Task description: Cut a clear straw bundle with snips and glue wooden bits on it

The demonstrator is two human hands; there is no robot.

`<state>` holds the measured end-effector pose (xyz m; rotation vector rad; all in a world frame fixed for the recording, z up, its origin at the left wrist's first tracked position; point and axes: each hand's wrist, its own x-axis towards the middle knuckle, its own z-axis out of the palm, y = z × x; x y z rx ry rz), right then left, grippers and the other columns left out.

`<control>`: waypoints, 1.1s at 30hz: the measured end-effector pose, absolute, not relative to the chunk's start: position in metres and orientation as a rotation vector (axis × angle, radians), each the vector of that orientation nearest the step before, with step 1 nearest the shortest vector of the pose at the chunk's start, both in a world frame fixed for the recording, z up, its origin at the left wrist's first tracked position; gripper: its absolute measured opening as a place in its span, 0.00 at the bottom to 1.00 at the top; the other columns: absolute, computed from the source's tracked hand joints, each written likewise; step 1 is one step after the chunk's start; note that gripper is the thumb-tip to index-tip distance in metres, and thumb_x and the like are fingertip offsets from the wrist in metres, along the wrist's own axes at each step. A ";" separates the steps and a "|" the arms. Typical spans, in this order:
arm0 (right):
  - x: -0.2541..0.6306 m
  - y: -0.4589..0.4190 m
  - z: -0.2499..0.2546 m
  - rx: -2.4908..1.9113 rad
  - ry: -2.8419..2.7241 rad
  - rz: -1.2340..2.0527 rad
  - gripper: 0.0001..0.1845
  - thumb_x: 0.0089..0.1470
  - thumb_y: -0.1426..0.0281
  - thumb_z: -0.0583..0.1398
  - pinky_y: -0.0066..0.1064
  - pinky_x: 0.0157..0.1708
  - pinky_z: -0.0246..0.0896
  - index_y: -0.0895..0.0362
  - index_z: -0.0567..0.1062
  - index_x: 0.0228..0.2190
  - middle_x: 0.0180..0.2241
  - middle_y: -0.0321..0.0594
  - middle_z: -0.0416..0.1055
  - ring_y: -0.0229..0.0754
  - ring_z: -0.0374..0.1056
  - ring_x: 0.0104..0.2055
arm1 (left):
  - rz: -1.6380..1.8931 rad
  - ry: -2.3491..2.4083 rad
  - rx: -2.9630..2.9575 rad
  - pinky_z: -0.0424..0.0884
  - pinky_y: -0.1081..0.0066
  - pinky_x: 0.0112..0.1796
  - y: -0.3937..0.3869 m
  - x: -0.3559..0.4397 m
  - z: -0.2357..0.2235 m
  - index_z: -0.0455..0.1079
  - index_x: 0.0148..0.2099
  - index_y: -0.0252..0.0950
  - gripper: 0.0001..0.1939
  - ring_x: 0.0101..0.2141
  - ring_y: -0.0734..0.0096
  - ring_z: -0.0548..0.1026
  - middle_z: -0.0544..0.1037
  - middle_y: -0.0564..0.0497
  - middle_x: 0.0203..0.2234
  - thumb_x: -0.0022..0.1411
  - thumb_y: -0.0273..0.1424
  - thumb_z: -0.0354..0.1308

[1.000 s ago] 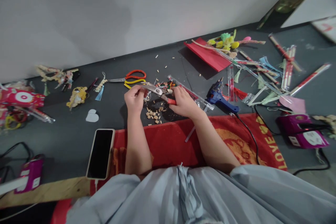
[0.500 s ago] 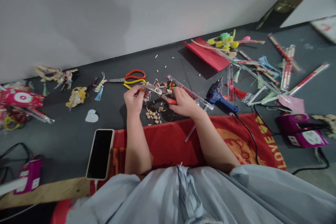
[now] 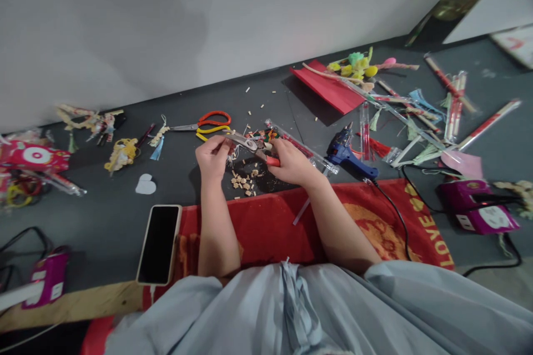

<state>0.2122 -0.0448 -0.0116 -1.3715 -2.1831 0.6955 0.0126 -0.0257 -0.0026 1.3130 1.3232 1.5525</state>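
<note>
My right hand [image 3: 291, 162] is closed around red-handled shears [image 3: 250, 144], whose metal blades point left. Their tip reaches the fingers of my left hand [image 3: 214, 158], which are pinched together at the blades; whatever lies between them is too small to make out. Just below the shears, small cut wooden pieces [image 3: 245, 182] lie in a loose pile on the dark table. White and coloured threads [image 3: 260, 136] are bunched behind the blades, partly hidden by my hands. Scissors with one orange and one yellow handle [image 3: 212, 122] rest beyond my left hand.
A blue glue gun [image 3: 350, 155] lies to the right, its cord crossing a red towel [image 3: 270, 227]. A phone [image 3: 159, 244] is at front left. Wrapped sticks [image 3: 458, 102], tassels and a red folder [image 3: 328, 86] spread across the back right. A white heart-shaped piece [image 3: 145, 183] lies left.
Hardly anything differs. Both hands hold nearly the same pose at the shears, and the whole view has shifted very slightly.
</note>
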 end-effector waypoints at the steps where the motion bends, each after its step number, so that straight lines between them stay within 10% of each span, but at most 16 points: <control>1: 0.212 -0.045 -0.011 -1.382 -2.186 0.689 0.15 0.42 0.69 0.54 0.41 0.40 0.61 0.57 0.63 0.36 0.37 0.49 0.68 0.50 0.64 0.39 | 1.544 1.329 1.316 0.64 0.77 0.20 -0.026 0.012 -0.003 0.75 0.24 0.35 0.11 0.18 0.80 0.68 0.73 0.54 0.17 0.49 0.38 0.64; 23: 0.207 -0.048 -0.006 -1.601 -2.178 0.628 0.08 0.45 0.70 0.56 0.34 0.30 0.55 0.56 0.67 0.32 0.33 0.46 0.74 0.48 0.68 0.33 | 1.509 1.382 1.316 0.64 0.77 0.18 -0.025 0.010 -0.006 0.76 0.27 0.34 0.12 0.16 0.79 0.68 0.73 0.54 0.15 0.49 0.39 0.65; 33: 0.203 -0.046 -0.012 -1.456 -2.204 0.596 0.17 0.43 0.71 0.54 0.41 0.41 0.61 0.60 0.65 0.39 0.38 0.53 0.70 0.53 0.66 0.40 | 1.592 1.367 1.295 0.62 0.77 0.19 -0.023 0.012 -0.007 0.73 0.23 0.35 0.08 0.16 0.80 0.67 0.69 0.56 0.13 0.50 0.33 0.63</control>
